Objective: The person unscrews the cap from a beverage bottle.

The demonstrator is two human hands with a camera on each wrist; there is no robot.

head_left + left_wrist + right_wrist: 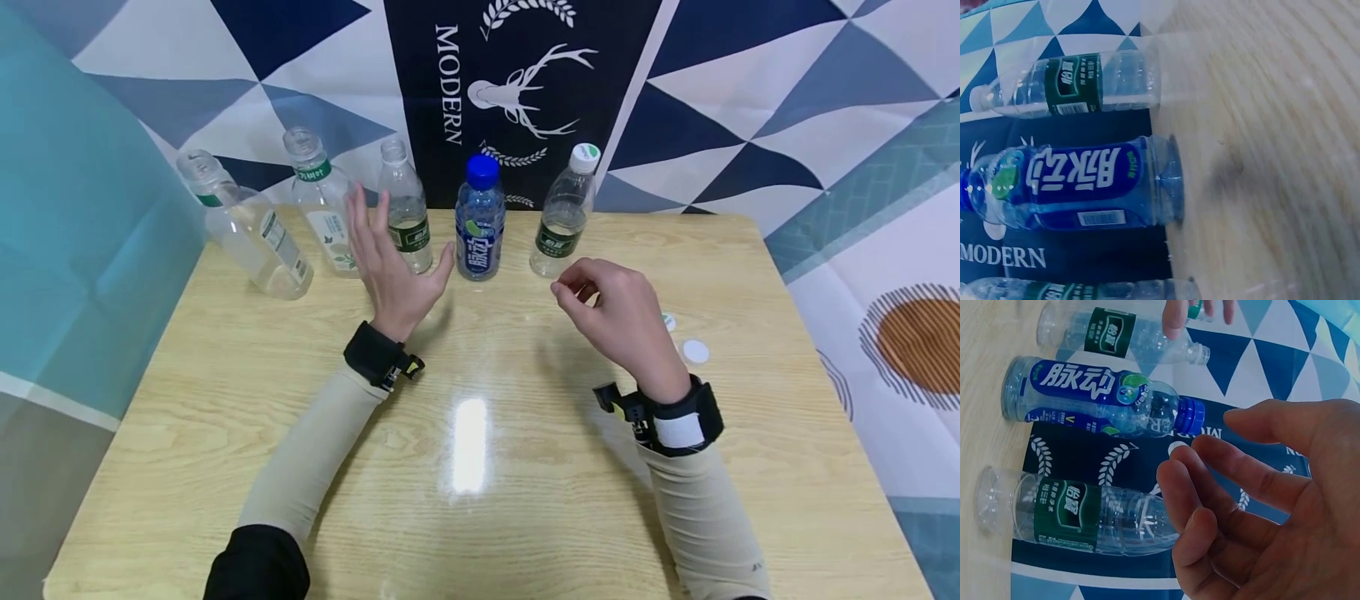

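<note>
My left hand (393, 275) is raised with fingers spread, holding nothing, and overlaps an uncapped clear bottle with a green label (411, 237) in the head view. My right hand (618, 312) has loosely bent fingers and is empty. Thumb and forefinger stand apart in the right wrist view. Just beyond it is a clear bottle (561, 217) with a white cap (584, 157) and green label. Between the hands, a blue-labelled bottle (480, 229) stands upright with its blue cap (482, 171) on.
To the left stand two more uncapped bottles, a white-labelled one (322, 208) and a tilted-looking one (251, 237). A loose white cap (695, 351) and a partly hidden green-and-white cap (668, 321) lie right of my right hand on the wooden table (375, 508). Patterned cloth (315, 50) hangs behind.
</note>
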